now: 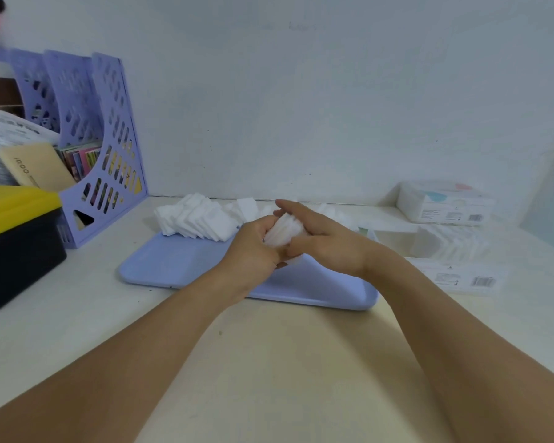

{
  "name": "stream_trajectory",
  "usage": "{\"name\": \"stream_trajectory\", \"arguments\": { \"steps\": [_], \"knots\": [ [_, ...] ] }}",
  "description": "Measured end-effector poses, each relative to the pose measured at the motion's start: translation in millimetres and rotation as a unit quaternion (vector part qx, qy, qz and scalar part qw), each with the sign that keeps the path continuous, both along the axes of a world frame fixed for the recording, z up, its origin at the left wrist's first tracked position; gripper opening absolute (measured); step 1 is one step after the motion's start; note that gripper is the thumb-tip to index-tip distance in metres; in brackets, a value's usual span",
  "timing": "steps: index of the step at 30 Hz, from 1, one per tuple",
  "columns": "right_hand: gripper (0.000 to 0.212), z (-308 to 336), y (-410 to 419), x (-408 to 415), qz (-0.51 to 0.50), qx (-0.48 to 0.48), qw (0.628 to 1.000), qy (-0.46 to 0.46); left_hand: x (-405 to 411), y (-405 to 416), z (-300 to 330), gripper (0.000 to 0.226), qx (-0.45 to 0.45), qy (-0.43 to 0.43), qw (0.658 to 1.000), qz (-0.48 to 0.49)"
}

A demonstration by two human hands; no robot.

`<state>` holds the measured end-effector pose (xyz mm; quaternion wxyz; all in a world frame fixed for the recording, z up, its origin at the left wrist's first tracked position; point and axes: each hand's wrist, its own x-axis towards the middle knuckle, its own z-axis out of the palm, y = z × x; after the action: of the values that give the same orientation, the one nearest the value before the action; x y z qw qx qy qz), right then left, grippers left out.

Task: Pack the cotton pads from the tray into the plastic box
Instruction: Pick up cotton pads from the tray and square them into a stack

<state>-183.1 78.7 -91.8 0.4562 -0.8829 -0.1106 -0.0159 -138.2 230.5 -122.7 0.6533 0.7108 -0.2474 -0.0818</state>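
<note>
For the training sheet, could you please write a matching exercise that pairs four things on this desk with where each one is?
Things:
1. stack of cotton pads
2. loose cotton pads
3. plastic box
4. file rack

Places:
A. at the tray's far left corner
B. against the wall, left of the tray
C. held between the left hand and right hand
D. right of the tray, some pads already inside

Pairs: 1-C, 2-A, 3-D, 4-B
</note>
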Motion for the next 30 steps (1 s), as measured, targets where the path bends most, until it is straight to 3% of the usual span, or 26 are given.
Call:
{"name": "stream_trajectory", "arguments": {
  "steps": [3,6,10,12,14,17,20,24,26,28,30],
  "knots": [
    [0.096,-3.4,1.8,0.0,0.009,-0.018,1.0,0.014,-1.1,-1.6,-1.6,0.033,0.035,-0.03,0.999,-0.008],
    [0.096,-4.9,6.4,-1.6,0.011,-0.018,0.999,-0.029,-2.2,-4.0,-2.4,0.017,0.02,-0.014,1.0,-0.013],
    [0.098,-3.7,9.4,-2.1,-0.045,0.024,0.992,-0.116,-4.1,-3.3,-0.3,0.017,0.026,-0.027,0.999,-0.021],
    [0.098,-5.9,9.8,-0.5,-0.023,0.041,0.996,-0.071,-6.6,-4.2,-0.1,0.019,0.014,-0.011,1.0,-0.013],
    [0.085,-7.9,11.1,-0.5,0.007,0.031,0.999,-0.015,-8.4,-6.3,0.7,0.021,-0.004,0.017,1.0,0.0],
    [0.057,-8.8,11.9,3.3,-0.034,0.03,0.997,-0.059,-4.0,-6.3,5.6,0.052,-0.056,0.074,0.995,0.025],
    [0.038,-12.8,14.1,6.9,-0.07,0.13,0.986,-0.084,-2.3,-4.1,11.1,0.077,-0.133,0.117,0.983,0.045],
    [0.033,-12.0,24.4,7.8,-0.093,0.345,0.933,-0.034,-3.0,-7.1,14.1,0.07,-0.205,0.168,0.96,0.086],
    [0.037,-13.4,32.4,9.3,-0.091,0.348,0.933,-0.022,-1.6,-9.6,15.5,0.063,-0.249,0.19,0.946,0.081],
    [0.044,-14.6,43.0,8.2,-0.074,0.328,0.942,-0.01,-7.0,-15.1,17.1,0.049,-0.236,0.179,0.952,0.075],
    [0.054,-15.9,47.9,10.4,-0.081,0.319,0.944,-0.012,-7.6,-19.4,15.4,0.062,-0.223,0.181,0.954,0.089]
  ]
}}
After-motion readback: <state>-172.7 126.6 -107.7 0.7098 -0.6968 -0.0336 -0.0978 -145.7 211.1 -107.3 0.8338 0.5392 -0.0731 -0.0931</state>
